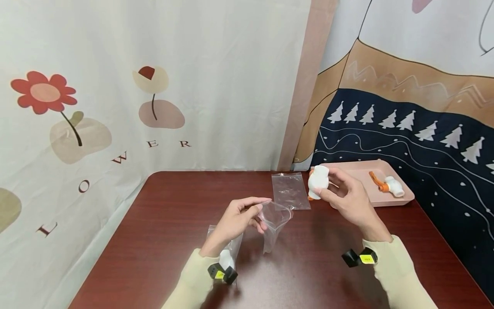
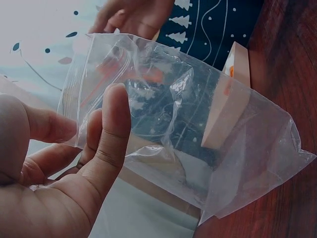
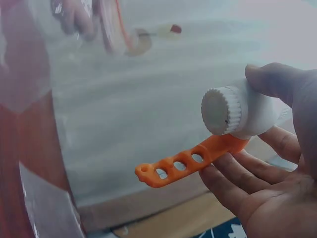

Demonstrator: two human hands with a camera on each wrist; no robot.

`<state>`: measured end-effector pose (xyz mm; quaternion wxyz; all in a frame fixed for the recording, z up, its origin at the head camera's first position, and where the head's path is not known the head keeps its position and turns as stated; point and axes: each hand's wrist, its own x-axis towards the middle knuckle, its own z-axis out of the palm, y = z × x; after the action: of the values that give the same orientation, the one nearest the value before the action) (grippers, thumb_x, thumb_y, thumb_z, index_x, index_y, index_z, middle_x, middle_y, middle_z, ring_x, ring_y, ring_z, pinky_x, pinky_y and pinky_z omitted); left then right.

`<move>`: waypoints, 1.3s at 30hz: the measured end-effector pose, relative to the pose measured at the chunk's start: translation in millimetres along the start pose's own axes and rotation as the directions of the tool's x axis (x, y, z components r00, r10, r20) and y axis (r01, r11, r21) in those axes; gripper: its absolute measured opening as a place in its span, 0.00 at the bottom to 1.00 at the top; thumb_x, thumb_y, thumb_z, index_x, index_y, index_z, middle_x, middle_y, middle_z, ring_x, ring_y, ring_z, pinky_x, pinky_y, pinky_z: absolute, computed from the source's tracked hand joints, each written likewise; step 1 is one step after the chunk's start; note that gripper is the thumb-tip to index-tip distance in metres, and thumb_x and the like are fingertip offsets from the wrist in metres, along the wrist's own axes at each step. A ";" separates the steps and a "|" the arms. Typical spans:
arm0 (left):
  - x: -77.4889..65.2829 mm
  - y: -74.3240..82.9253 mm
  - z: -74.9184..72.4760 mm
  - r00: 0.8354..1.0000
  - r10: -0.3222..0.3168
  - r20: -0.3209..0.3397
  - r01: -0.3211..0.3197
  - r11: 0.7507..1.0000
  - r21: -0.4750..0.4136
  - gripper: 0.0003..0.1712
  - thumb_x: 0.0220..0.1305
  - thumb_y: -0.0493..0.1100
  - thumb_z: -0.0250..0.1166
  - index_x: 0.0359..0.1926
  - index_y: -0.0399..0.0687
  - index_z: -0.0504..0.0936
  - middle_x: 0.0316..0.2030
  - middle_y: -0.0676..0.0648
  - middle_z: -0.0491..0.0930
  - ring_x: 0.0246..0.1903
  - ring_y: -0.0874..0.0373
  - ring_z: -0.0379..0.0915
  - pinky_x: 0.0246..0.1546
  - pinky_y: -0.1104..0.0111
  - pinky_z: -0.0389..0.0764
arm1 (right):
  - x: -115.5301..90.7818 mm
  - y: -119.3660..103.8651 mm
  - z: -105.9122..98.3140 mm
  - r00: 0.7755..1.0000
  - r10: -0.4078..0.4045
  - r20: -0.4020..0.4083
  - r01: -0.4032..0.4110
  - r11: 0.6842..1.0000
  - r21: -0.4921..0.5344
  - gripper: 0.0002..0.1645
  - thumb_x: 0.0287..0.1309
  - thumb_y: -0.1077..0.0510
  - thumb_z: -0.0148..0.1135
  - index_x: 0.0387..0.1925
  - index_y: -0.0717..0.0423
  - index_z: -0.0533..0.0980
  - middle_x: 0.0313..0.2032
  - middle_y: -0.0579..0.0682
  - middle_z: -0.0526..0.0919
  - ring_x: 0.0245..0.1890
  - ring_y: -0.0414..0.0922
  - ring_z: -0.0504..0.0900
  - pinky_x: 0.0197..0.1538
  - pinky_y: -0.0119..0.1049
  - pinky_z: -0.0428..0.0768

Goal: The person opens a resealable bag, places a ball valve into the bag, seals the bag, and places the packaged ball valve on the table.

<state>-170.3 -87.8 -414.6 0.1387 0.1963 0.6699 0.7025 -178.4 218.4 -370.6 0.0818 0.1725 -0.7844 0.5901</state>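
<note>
My left hand [image 1: 236,219] pinches the rim of a clear zip bag [image 1: 275,225] between thumb and fingers. In the left wrist view the bag [image 2: 237,163] hangs with its mouth parted, and no object shows inside it. To the right, my right hand [image 1: 350,201] holds a white plastic ball valve [image 1: 319,182] above the table, thumb on one side and fingers on the other. The right wrist view shows the valve's ribbed end cap [image 3: 218,111] and its orange lever handle [image 3: 185,163] with several holes. The valve is apart from the bag.
A flat clear bag [image 1: 291,191] lies near the table's back edge. At the back right, a pink tray [image 1: 355,168] holds another white valve [image 1: 394,187] with an orange handle. Under my left forearm lies a clear bag with a white thing [image 1: 226,259] inside, partly hidden.
</note>
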 end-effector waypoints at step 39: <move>-0.9 8.7 8.3 1.000 -0.024 0.018 0.024 1.000 0.020 0.21 0.77 0.35 0.54 0.68 0.35 0.75 0.30 0.45 0.80 0.26 0.57 0.86 0.33 0.59 0.90 | -21.4 -28.0 59.0 0.943 -0.170 0.287 0.103 0.967 0.233 0.35 0.57 0.70 0.72 0.66 0.55 0.73 0.67 0.57 0.77 0.56 0.46 0.84 0.57 0.37 0.85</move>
<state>-165.0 -81.4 -405.9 0.1514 0.1961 0.6778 0.6922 -143.8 159.1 -369.7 -0.0183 0.3234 -0.7053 0.6305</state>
